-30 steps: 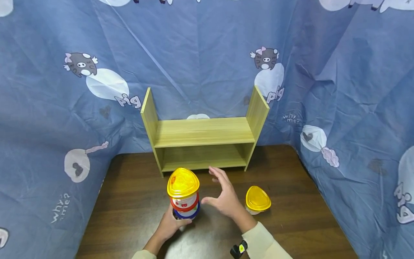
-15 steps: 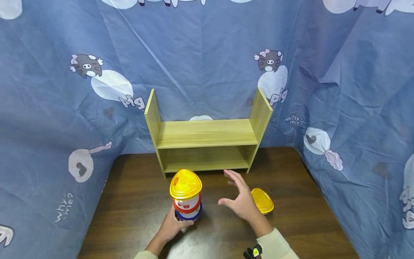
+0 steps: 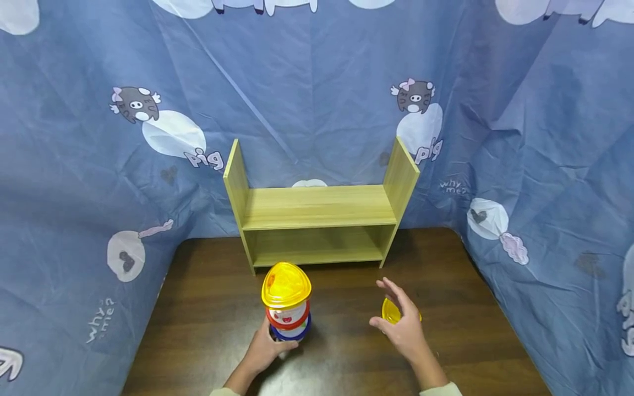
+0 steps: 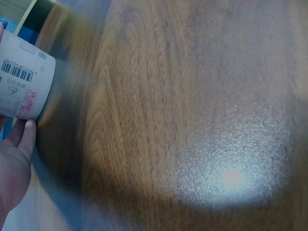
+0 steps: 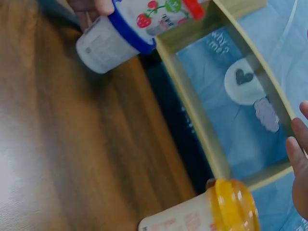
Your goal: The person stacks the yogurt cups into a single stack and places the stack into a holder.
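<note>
My left hand point(image 3: 264, 347) grips the lowest part of a stack of lidded plastic cups. A rounded-triangular yellow lid point(image 3: 286, 285) tops the stack, with a red rim point(image 3: 289, 322) and a blue rim point(image 3: 293, 334) below it. The bottom cup point(image 4: 24, 72) shows a barcode in the left wrist view; strawberries decorate the cup above it point(image 5: 151, 14) in the right wrist view. My right hand point(image 3: 406, 327) has thumb and fingers spread, holding nothing. It overlaps another cup with a yellow lid point(image 3: 391, 312) in the head view; the right wrist view shows this cup's white side point(image 5: 180, 219).
Behind the cups, at the back of the brown wooden table point(image 3: 342, 352), stands a two-level wooden shelf point(image 3: 319, 208) with tall side panels. Blue curtain cloth point(image 3: 307, 99) printed with pigs hangs behind and on both sides.
My right hand has moved right, away from the stack, and now overlaps the single yellow-lidded cup. My left hand keeps its grip on the stack. The head view has shifted slightly.
</note>
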